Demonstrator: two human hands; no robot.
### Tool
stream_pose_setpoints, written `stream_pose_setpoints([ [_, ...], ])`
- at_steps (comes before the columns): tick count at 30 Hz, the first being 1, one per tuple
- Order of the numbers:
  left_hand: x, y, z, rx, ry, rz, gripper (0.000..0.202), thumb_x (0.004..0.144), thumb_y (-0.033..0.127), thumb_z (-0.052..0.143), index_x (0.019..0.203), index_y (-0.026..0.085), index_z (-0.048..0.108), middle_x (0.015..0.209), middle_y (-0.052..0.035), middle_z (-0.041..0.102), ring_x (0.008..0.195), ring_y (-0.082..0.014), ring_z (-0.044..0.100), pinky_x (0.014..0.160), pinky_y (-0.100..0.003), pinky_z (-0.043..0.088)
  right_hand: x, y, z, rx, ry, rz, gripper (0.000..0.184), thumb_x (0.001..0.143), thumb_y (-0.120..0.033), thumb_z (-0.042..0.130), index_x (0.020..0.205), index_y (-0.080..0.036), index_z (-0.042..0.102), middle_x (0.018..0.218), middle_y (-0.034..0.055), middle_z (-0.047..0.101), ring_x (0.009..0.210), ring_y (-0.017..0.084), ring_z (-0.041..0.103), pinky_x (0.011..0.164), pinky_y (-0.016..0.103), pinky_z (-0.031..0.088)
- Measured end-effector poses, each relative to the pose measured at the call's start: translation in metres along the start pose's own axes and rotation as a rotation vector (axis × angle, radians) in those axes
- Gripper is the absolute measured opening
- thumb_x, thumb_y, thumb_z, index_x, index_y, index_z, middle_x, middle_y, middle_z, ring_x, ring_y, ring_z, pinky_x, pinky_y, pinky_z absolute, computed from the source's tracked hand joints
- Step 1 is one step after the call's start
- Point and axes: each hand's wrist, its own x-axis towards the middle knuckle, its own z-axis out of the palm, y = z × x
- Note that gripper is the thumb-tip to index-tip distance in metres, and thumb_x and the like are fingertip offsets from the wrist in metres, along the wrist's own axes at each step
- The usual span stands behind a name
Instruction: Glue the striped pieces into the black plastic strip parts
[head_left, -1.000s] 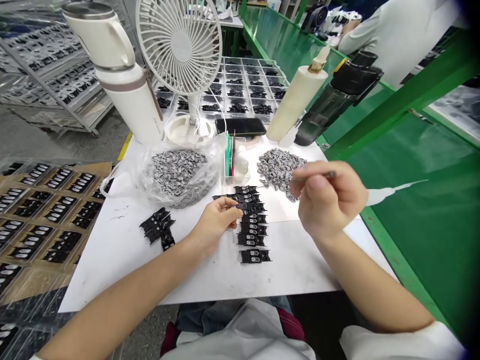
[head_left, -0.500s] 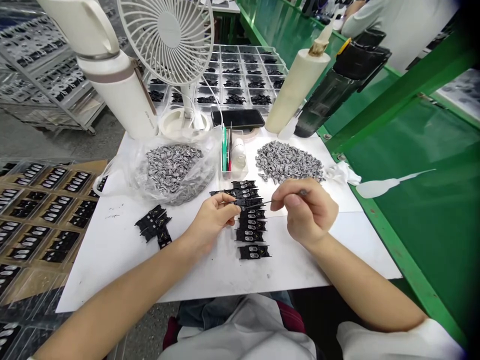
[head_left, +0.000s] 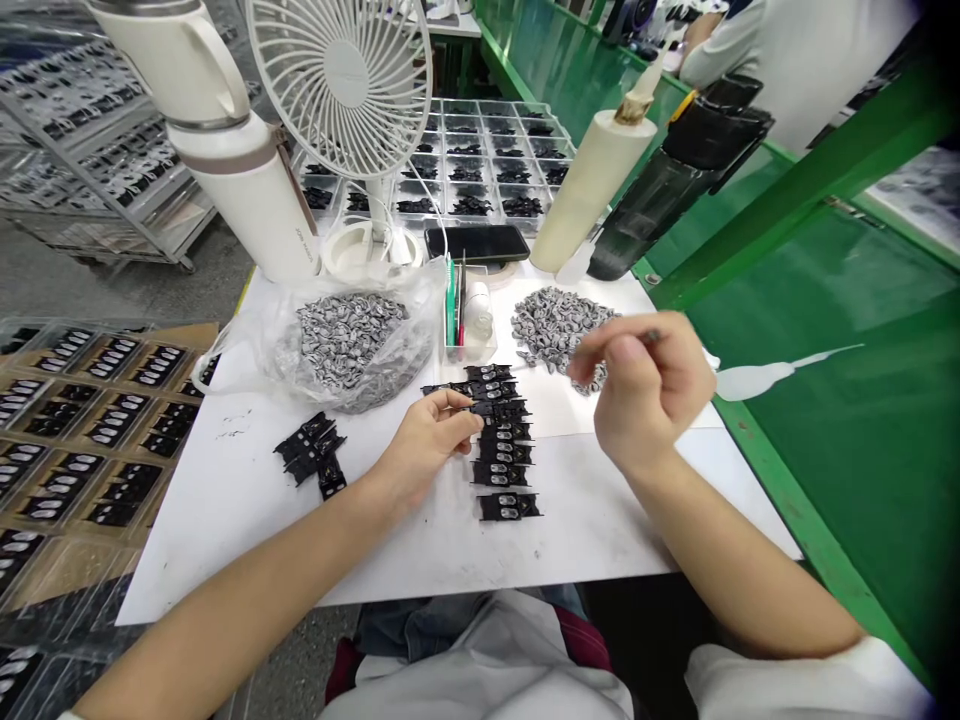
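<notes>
My left hand (head_left: 431, 437) pinches the left end of a black plastic part (head_left: 501, 410) within a column of similar black parts (head_left: 504, 474), some with paired silvery ovals. My right hand (head_left: 651, 395) is raised to the right of the column, over the near edge of a pile of small grey pieces (head_left: 555, 318). Its fingers are closed around a thin dark tool, mostly hidden and blurred; I cannot tell its exact kind. One black part (head_left: 510, 506) lies apart at the near end of the column.
A clear plastic bag (head_left: 420, 345) of grey pieces lies left, with more black parts (head_left: 311, 450) nearer me. Behind stand a white fan (head_left: 346, 75), a thermos (head_left: 240, 190), a phone (head_left: 477, 242), a pen holder (head_left: 470, 352), bottles and a compartment tray (head_left: 495, 220). A green partition (head_left: 840, 330) borders the right.
My right hand has moved away from the black parts, to the right and slightly up, taking the thin tool with it. My left hand keeps its pinch in the same place.
</notes>
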Motion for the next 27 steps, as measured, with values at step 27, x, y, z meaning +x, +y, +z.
stream_pose_setpoints([
  [27, -0.013, 0.003, -0.001, 0.781, -0.011, 1.24, 0.017, 0.068, 0.006, 0.061, 0.079, 0.018, 0.059, 0.071, 0.0007, 0.063, 0.064, -0.0099, 0.056, 0.061, -0.023, 0.046, -0.009, 0.019, -0.032, 0.351, -0.772, 0.666, 0.014, 0.078, -0.028, 0.061, 0.085, -0.017, 0.055, 0.075, 0.0011, 0.061, 0.065, 0.01, 0.06, 0.061, 0.024, 0.051],
])
